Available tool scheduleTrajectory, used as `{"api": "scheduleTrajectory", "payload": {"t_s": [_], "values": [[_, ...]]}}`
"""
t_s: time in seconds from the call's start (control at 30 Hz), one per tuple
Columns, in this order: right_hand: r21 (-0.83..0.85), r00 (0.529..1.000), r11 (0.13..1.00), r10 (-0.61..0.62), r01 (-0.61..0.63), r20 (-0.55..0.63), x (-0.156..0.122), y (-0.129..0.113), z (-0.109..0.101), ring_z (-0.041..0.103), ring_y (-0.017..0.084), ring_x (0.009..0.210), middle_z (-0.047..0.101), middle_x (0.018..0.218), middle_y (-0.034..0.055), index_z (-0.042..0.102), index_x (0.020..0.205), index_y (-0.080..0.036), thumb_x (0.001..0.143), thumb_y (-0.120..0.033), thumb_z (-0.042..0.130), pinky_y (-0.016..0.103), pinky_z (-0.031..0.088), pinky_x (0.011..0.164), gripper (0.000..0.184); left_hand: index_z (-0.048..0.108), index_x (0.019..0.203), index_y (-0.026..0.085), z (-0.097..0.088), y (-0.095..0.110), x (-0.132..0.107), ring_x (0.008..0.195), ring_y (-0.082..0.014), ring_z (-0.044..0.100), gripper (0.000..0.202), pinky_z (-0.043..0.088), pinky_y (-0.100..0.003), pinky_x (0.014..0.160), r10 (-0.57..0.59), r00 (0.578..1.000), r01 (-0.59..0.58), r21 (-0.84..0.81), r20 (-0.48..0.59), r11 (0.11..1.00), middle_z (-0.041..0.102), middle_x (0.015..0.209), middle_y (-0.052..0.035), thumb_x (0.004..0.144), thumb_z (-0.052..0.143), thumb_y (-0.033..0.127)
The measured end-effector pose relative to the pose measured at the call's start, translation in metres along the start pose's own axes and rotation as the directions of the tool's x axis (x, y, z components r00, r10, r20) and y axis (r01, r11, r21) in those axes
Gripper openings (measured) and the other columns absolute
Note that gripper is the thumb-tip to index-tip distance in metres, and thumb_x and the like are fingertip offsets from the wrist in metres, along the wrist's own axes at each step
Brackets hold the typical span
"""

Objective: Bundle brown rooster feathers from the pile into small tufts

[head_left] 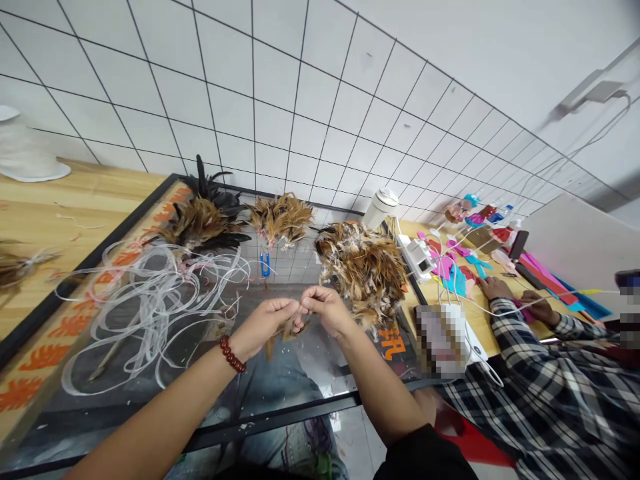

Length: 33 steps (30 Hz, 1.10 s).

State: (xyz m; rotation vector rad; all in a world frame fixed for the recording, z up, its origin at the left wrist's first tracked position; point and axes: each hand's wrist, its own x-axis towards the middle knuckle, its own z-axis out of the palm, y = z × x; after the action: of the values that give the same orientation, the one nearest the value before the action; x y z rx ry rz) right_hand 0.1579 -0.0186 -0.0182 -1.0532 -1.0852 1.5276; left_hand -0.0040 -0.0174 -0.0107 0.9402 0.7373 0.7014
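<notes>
My left hand (273, 323), with a dark red bead bracelet (233, 354) on its wrist, pinches a small brown feather (286, 331) over the glass tabletop. Fingertip to fingertip with it, my right hand (324, 308) is closed at the feather's upper end; whether a thread or a quill lies between those fingers is too small to tell. Beyond the hands are blue thread snips (265, 264). A big pile of brown feathers (367, 270) lies to the right, a smaller feather bunch (280, 219) behind, and a brown and black bunch (203, 217) at the back left.
Loops of translucent white ribbon (145, 300) spread over the left of the table. A white cup (381, 208) and a power strip (416, 257) stand at the back right. Beside me, a co-worker in a checked sleeve (520, 347) handles coloured pieces. A wire grid (280, 100) backs the table.
</notes>
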Motion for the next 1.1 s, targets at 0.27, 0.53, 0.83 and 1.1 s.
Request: {"api": "scheduleTrajectory", "payload": {"t_s": [0.27,0.53,0.83,1.1], "values": [[-0.393,0.947,0.874,-0.32,0.286,-0.022,0.003,0.011,0.002,0.058,0.014,0.069,0.065,0.072,0.0017,0.069,0.078,-0.021,0.079,-0.04,0.063,0.028,0.047,0.07,0.019,0.065,0.063,0.012,-0.003,-0.004,0.007,0.052,-0.0132,0.058,0.03,0.047,-0.026,0.055,-0.007,0.996,0.004,-0.033,-0.085,0.999,0.061,0.057,-0.003,0.063,0.077,0.039],[-0.707,0.824,0.499,-0.525,0.502,0.215,-0.002,0.011,-0.006,0.061,0.018,0.096,0.066,0.102,0.0075,0.066,0.113,-0.026,0.09,-0.029,0.047,0.033,0.048,0.088,0.03,0.065,0.063,0.011,-0.002,-0.006,0.01,0.05,-0.012,0.057,0.032,0.045,-0.024,0.053,0.069,0.988,-0.076,-0.043,-0.138,0.996,0.059,0.055,-0.0017,0.059,0.079,0.039],[-0.688,0.81,0.491,-0.532,0.534,0.248,0.006,0.022,-0.007,0.061,0.018,0.096,0.067,0.102,0.0073,0.063,0.118,-0.025,0.091,-0.029,0.041,0.034,0.047,0.09,0.035,0.058,0.051,0.013,-0.004,-0.014,0.019,0.05,-0.0116,0.056,0.032,0.045,-0.025,0.057,0.231,0.963,-0.223,0.069,-0.14,0.972,0.059,0.054,-0.0023,0.06,0.076,0.038],[-0.647,0.808,0.556,-0.564,0.522,0.167,0.009,0.017,-0.006,0.06,0.017,0.091,0.068,0.094,0.0056,0.069,0.099,-0.023,0.089,-0.036,0.045,0.032,0.046,0.086,0.029,0.056,0.053,0.014,0.001,-0.016,0.023,0.047,-0.0125,0.057,0.032,0.045,-0.025,0.051,0.246,0.944,-0.231,0.091,-0.218,0.969,0.058,0.054,-0.0012,0.06,0.077,0.036]]}}
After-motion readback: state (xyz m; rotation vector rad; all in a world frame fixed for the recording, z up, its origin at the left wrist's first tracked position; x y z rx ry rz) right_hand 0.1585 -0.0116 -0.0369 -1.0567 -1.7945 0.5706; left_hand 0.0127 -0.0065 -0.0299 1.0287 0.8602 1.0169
